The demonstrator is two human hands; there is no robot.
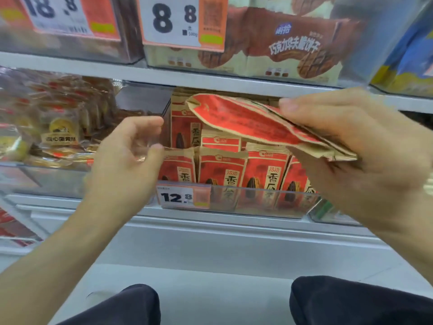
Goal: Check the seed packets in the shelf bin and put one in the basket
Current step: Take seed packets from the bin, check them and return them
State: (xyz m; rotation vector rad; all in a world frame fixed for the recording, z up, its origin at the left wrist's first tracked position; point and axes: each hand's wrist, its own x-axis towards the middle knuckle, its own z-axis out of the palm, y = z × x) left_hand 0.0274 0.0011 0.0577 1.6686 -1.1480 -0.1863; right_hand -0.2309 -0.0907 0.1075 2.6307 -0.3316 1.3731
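**Seed packet lifted clear of the bin, held flat for checking**

Held by the right hand [346,137]: one red-and-kraft seed packet [253,123], tipped nearly flat above the shelf bin [234,202], thumb on top and fingers curled beneath its right end. Looks light and papery; sags a little toward the free left end, so soft rather than stiff, with loose contents likely to shift. Crimped edges and the flat middle look best for pinching; no need for a hard squeeze. Print on its upturned red face too blurred to read.

Just left of the bin: left hand [131,146], loosely curled, fingertips at the bin's clear wall, gripping nothing as far as can be told.

Standing upright in the bin: more packets [267,170], each showing large brush-style characters, 香瓜子, and a dark seed picture. On the bin front: price tag [180,197] reading 12.8. On the shelf above: tag reading 8.8 [173,19] with "500g", another reading 18.8 [54,10], and brown biscuit boxes [293,48] marked 巧克力华夫脆饼干. No basket in view.
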